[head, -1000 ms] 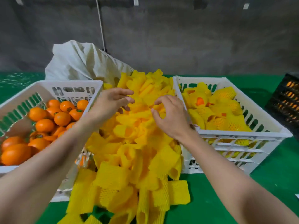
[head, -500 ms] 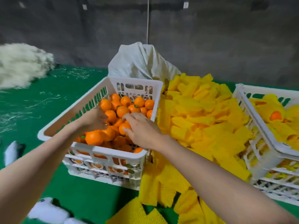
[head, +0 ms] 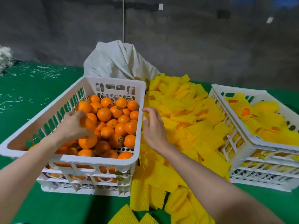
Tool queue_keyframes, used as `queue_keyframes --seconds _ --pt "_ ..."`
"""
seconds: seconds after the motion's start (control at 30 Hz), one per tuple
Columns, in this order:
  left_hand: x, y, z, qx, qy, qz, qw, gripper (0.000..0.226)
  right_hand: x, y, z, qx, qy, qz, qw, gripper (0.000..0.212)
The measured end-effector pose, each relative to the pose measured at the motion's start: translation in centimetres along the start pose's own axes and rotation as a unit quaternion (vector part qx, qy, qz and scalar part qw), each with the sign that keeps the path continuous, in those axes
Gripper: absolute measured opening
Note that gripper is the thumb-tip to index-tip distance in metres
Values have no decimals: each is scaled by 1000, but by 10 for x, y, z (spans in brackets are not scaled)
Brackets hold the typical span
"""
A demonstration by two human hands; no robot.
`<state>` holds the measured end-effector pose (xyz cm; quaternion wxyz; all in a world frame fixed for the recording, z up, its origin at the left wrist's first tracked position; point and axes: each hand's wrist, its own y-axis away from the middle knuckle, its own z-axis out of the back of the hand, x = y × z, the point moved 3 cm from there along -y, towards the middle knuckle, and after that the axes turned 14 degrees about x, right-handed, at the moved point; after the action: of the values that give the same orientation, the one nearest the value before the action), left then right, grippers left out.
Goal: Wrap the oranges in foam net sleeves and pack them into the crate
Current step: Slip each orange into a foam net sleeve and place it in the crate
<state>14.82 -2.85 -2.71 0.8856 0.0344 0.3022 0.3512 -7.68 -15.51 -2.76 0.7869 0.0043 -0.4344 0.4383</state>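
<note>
A white crate point(head: 97, 160) on the left holds several loose oranges point(head: 104, 114). My left hand point(head: 72, 126) reaches into it from the left, its fingers curled around one orange point(head: 88, 122), which is blurred. My right hand point(head: 153, 126) hovers by the crate's right rim, over the edge of the pile of yellow foam net sleeves point(head: 194, 126); its fingers are loosely curled and hold nothing. At the right a second white crate point(head: 275, 147) contains oranges wrapped in yellow sleeves point(head: 265, 120).
A crumpled white sack point(head: 118, 62) stands behind the crates and the sleeve pile. Green cloth point(head: 40, 207) covers the surface, with white fibre scraps at the far left point(head: 4, 59). A dark wall closes the back.
Both hands left the sleeve pile and went to the orange crate as my view swung left. My right hand then drew back to the crate's rim; my left hand closed on an orange.
</note>
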Motion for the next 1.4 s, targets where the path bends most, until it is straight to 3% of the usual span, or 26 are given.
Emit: queue_keyframes --seconds 0.1,0.23,0.33,0.43,0.5,0.57,0.63,0.7,0.8,0.9,0.97,1.13,1.23,1.33,1.4 --pt "-12 -3 6 -16 257 -111 960 60 -61 8 31 -80 52 -151 984 25" --pt "-55 13 3 91 566 -207 793 53 -122 23 33 -3 73 -331 941 56" --pt "-91 28 -12 185 700 -193 662 50 -140 19 24 35 46 -367 928 66" --pt "-119 43 -30 212 750 -167 604 50 -151 13 20 81 57 -394 914 55" --pt "-132 49 -40 220 753 -157 600 43 -147 13 22 86 67 -380 918 38" --pt "-140 51 -48 223 743 -137 616 44 -134 14 36 37 57 -320 945 28" --pt "-145 51 -52 217 732 -123 634 51 -110 14 63 -43 -4 -220 975 23" --pt "-152 50 -56 205 725 -120 647 53 -80 14 96 -77 -131 -149 977 27" --pt "-172 51 -68 196 708 -122 668 44 -33 20 127 -1 -357 -104 928 39" --pt "-197 59 -88 231 712 -121 652 43 8 33 120 160 -463 -78 868 23" --pt "-211 65 -103 252 725 -139 626 43 17 39 113 193 -464 -74 861 22" --pt "-224 75 -129 224 705 -176 650 37 0 48 115 131 -389 -86 908 39" --pt "-225 77 -142 238 738 -155 612 42 -14 52 127 46 -319 -81 943 37" --pt "-222 78 -153 253 729 -160 615 34 -29 51 140 -51 -275 -79 957 38" --pt "-221 79 -157 281 712 -189 615 47 -37 53 140 -92 -278 -80 953 37"
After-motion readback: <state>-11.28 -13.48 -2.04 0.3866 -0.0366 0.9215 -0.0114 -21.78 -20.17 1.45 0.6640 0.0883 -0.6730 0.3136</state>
